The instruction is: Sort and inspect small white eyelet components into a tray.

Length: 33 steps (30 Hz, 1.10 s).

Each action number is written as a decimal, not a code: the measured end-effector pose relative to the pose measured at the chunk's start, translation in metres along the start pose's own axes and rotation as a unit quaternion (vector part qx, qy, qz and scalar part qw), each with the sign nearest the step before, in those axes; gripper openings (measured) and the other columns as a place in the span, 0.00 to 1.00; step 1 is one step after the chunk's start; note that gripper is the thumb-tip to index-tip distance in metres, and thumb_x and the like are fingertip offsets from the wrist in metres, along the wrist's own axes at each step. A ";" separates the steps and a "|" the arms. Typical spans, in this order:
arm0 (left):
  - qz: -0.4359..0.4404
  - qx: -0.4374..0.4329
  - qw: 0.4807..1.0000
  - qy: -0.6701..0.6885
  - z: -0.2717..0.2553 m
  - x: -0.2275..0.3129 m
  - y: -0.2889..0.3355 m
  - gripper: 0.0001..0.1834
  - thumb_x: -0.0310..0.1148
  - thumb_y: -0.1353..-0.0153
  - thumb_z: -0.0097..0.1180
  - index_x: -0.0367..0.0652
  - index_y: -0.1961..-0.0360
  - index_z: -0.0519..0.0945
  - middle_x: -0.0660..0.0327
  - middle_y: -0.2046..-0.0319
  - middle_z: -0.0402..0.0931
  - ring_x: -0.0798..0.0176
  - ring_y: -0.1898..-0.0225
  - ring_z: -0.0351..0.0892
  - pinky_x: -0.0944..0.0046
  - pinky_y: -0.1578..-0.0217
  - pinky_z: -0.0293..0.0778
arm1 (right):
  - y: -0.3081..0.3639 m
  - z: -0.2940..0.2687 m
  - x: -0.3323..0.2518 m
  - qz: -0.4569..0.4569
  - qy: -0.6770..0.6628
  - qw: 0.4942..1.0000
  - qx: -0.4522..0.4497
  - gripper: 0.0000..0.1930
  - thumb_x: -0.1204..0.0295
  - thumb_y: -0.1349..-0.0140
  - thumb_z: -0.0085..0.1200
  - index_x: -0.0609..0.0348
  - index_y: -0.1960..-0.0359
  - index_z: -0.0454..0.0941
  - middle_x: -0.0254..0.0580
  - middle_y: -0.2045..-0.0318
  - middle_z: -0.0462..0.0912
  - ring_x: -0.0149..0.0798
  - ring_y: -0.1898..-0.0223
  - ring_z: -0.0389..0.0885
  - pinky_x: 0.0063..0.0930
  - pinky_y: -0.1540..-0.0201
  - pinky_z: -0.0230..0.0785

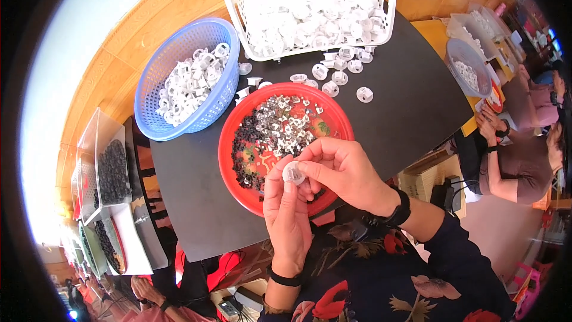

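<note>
Grip of left hand [287, 217] and right hand [351, 177] pinches a round white part [294, 173], center frame.
Any loosened pinch could drop it into the red tray [344, 113].

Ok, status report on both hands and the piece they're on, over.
Left hand, right hand: both on one round white part. Part held over red tray. Loose white parts beyond tray, clear of both hands.

workshop with baskets [146, 102] of parts [316, 9]
</note>
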<state>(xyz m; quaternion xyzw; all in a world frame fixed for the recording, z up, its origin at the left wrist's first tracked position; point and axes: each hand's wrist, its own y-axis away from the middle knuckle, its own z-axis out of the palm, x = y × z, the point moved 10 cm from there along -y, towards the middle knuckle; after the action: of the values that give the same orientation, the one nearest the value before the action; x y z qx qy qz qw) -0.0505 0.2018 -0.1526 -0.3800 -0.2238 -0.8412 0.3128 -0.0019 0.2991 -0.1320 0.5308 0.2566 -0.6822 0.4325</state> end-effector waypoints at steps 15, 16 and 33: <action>0.004 0.032 0.995 0.094 -0.004 0.005 -0.004 0.15 0.26 0.33 0.47 0.36 0.46 0.72 0.58 0.56 0.76 0.70 0.60 0.72 0.68 0.57 0.71 | 0.013 0.007 -0.007 -0.106 0.024 0.992 0.064 0.05 0.77 0.36 0.55 0.67 0.62 0.75 0.33 0.72 0.80 0.20 0.72 0.78 0.16 0.70 0.71; 0.008 0.027 0.995 0.093 -0.003 0.006 -0.004 0.15 0.26 0.33 0.47 0.35 0.46 0.72 0.58 0.56 0.76 0.70 0.60 0.73 0.68 0.57 0.71 | 0.014 0.008 -0.009 -0.118 0.036 0.990 0.070 0.05 0.77 0.36 0.55 0.67 0.61 0.75 0.34 0.72 0.81 0.20 0.72 0.78 0.16 0.70 0.71; -0.003 0.034 0.995 0.098 -0.005 0.005 -0.002 0.14 0.26 0.34 0.48 0.37 0.49 0.72 0.61 0.58 0.75 0.70 0.61 0.72 0.68 0.57 0.69 | 0.022 0.013 -0.027 -0.195 0.184 0.960 0.087 0.05 0.81 0.37 0.53 0.68 0.60 0.76 0.37 0.69 0.82 0.23 0.69 0.80 0.16 0.68 0.74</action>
<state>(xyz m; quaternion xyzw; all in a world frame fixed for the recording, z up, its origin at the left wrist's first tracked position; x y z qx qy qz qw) -0.0570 0.1986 -0.1522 -0.2839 -0.2214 -0.8673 0.3438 0.0124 0.2865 -0.0998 0.6225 0.3693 -0.6637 0.1886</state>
